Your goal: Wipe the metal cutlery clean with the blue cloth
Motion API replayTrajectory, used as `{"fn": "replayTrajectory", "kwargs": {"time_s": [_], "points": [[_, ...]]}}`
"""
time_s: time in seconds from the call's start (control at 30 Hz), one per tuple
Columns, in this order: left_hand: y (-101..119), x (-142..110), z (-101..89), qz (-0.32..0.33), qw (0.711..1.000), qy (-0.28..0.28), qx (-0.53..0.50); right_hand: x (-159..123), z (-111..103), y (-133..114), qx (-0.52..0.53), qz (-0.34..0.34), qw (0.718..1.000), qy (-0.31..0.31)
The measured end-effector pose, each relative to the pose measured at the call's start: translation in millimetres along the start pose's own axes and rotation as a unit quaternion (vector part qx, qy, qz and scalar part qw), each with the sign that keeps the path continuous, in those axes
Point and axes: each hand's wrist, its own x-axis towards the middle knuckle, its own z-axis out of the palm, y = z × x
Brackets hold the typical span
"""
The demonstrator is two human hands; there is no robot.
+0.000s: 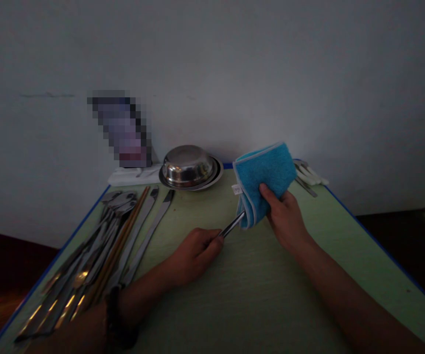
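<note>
My left hand (197,253) is closed around the handle of a slim metal utensil (233,224). The utensil's far end disappears into a folded blue cloth (266,167), so its kind is hidden. Gripping that cloth from the right, my right hand (286,216) has its thumb on the near face and its fingers mostly behind. Both hands are above the green table (308,285). Beside my left forearm lie two metal knives (149,236), a pair of wooden chopsticks (120,243) and a pile of metal cutlery (105,221), partly covered by the arm.
At the back, an upside-down steel bowl (188,164) rests on another shallow metal dish. Several white-handled utensils (310,176) lie at the back right corner. A pixelated upright object (126,130) stands at the back left by a white item (131,176). A wall (212,73) closes off the far side.
</note>
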Motion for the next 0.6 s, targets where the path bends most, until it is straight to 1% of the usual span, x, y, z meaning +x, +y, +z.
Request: {"fn": "replayTrajectory", "kwargs": {"time_s": [0.23, 0.6], "points": [[-0.5, -2.5, -2.5, 0.023, 1.000, -0.013, -0.016, 0.8, -0.8, 0.4, 0.002, 0.002, 1.000, -0.007], [-4.8, -0.3, 1.1, 0.001, 1.000, 0.001, 0.015, 0.7, -1.7, 0.0, -0.017, -0.001, 1.000, -0.020]]}}
